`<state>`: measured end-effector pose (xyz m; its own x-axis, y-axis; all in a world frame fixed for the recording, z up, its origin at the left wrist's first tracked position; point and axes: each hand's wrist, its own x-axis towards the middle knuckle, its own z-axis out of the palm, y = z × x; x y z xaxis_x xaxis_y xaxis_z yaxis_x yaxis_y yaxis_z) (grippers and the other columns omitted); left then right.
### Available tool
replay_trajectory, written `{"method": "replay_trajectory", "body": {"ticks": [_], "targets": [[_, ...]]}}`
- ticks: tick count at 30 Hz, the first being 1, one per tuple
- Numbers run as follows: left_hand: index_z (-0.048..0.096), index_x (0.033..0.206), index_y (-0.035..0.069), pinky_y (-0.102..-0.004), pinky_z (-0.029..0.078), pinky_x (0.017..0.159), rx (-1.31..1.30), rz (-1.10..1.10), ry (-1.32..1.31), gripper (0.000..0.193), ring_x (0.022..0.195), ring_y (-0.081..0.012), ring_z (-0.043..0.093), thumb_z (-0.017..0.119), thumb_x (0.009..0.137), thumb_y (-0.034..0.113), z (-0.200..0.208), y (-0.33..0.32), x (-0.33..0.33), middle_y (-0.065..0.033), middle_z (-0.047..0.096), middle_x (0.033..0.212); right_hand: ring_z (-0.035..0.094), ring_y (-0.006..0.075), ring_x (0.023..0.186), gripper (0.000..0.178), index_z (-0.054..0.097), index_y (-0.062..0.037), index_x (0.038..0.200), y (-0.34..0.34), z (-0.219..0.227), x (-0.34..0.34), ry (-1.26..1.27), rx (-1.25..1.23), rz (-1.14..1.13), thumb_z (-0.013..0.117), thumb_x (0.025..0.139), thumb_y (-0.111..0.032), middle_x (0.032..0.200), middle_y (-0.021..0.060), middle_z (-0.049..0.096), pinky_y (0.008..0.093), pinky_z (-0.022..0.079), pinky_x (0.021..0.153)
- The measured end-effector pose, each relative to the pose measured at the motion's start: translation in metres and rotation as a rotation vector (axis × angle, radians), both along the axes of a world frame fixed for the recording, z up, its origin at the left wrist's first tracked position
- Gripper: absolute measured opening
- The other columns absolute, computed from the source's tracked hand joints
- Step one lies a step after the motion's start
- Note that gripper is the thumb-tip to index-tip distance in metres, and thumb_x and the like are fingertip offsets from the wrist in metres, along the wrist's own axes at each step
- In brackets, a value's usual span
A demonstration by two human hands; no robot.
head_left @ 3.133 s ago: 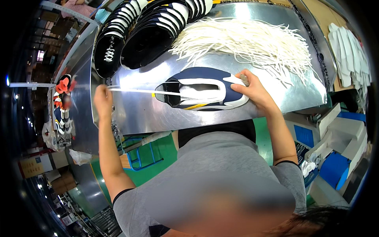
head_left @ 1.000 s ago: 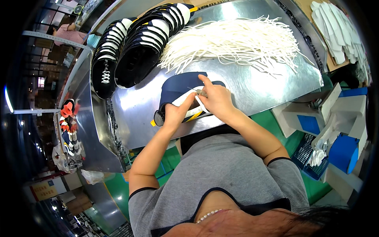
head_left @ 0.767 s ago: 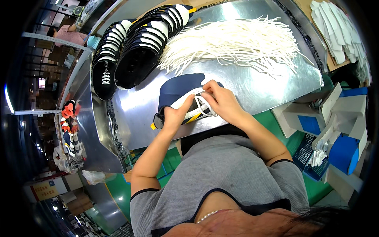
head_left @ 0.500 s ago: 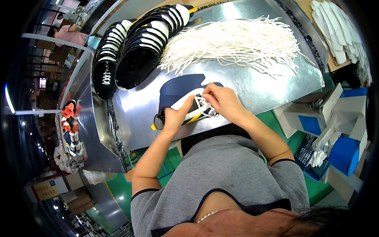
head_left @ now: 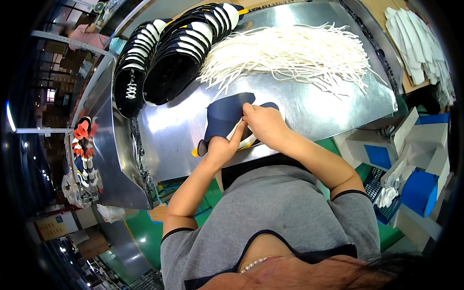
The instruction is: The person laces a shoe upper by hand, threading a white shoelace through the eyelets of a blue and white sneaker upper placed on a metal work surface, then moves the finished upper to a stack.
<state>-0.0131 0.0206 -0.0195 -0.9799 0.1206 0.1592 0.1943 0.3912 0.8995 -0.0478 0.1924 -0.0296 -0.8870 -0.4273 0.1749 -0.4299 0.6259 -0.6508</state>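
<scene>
A navy shoe upper (head_left: pixel 224 115) with white and yellow parts lies near the front edge of the metal table, tilted in my hands. My left hand (head_left: pixel 223 148) is closed round its near left side, with the thumb pointing up along the white part. Over the lacing area, my right hand (head_left: pixel 266 124) is closed, its thumb and fingertips pinched together beside the left thumb. What the right fingertips hold is covered by the hand, and the white lace on the upper is mostly hidden. A black heel opening and yellow tab (head_left: pixel 199 149) stick out beside my left wrist.
Nested shoe uppers (head_left: pixel 186 53) stand in rows at the back left; the front one of the left row (head_left: pixel 129 92) is laced. White laces (head_left: pixel 290 55) lie heaped at the back. White pieces (head_left: pixel 415 43) rest at far right, above grey-and-blue bins (head_left: pixel 420 191).
My right hand has moved left and over the lacing, hiding the lace loops that showed before. The upper has turned a little, and my left hand has shifted slightly right.
</scene>
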Motion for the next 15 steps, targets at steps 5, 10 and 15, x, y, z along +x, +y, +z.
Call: {"method": "replay_trajectory", "body": {"ticks": [5,10,15], "targets": [[0.071,0.083,0.005,-0.0230,0.035,0.051,0.186,0.139,-0.599,0.029,0.052,-0.0061,0.045,0.064,0.097,0.029,0.011,-0.024,-0.019,0.0027,0.052,0.058,0.068,0.0328,0.071,0.010,0.059,-0.0034,0.095,0.047,0.031,-0.023,-0.158,-0.090,0.039,0.063,0.094,-0.013,0.077,0.0163,0.068,0.0406,0.051,0.063],[0.069,0.101,0.005,-0.0235,0.047,0.068,0.129,0.013,-0.746,0.022,0.076,-0.0082,0.058,0.075,0.090,0.023,0.028,-0.013,-0.025,0.0013,0.065,0.084,0.069,0.0289,0.069,0.013,0.061,-0.0037,0.099,0.020,-0.017,-0.041,-0.098,-0.401,-0.112,0.063,0.096,-0.016,0.077,0.0145,0.068,0.0375,0.051,0.063],[0.066,0.118,0.001,-0.0294,0.052,0.084,0.145,0.087,-0.780,0.039,0.095,-0.0145,0.065,0.079,0.085,0.017,0.028,-0.008,-0.031,-0.0074,0.070,0.110,0.068,0.0337,0.073,0.014,0.062,-0.0092,0.103,0.002,-0.027,-0.028,0.111,-0.215,-0.104,0.065,0.094,-0.019,0.090,0.0116,0.070,0.0424,0.054,0.064]]}}
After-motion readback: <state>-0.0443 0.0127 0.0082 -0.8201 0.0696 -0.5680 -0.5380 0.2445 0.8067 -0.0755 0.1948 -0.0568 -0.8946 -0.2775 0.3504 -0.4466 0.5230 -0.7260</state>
